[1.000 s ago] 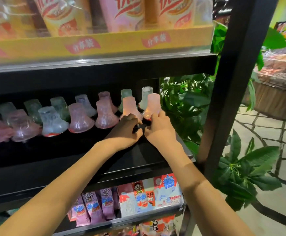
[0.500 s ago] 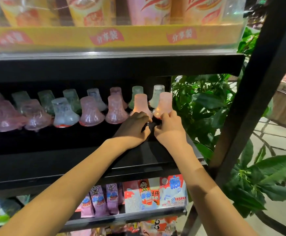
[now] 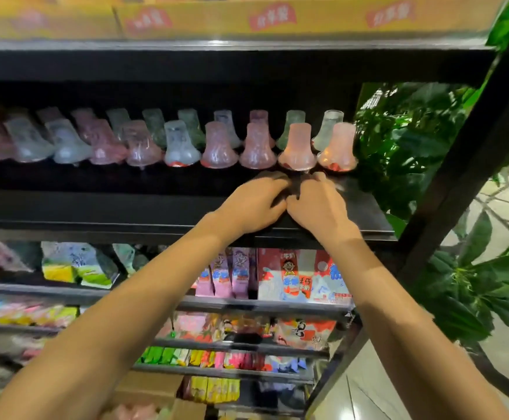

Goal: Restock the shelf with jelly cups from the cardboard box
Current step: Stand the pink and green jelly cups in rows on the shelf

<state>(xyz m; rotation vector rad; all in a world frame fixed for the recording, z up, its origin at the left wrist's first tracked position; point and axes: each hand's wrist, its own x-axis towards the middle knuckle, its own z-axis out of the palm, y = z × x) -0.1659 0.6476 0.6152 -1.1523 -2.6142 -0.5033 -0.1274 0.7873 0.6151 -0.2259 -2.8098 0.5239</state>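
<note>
Two rows of jelly cups are seen on the black shelf in the middle of the frame. They are stood upside down, with the wide end on the shelf. Most are pink, some are green and some are clear. The rows run from the far left of the frame to the right end of the shelf.

The left hand and the right hand are held together, touching, at the front of the shelf, right of the middle of the frame. The fingers of both hands are curled. A small dark thing is seen between them, but it is too blurred to name. Whether it is held cannot be told. The hands are just in front of the two peach-pink cups at the right end of the front row.

A yellow box front is seen along the top of the frame. Snack packs are stacked on the lower shelves. Green plant leaves are seen at the right. A cardboard box is seen at the bottom of the frame, under the left arm.
</note>
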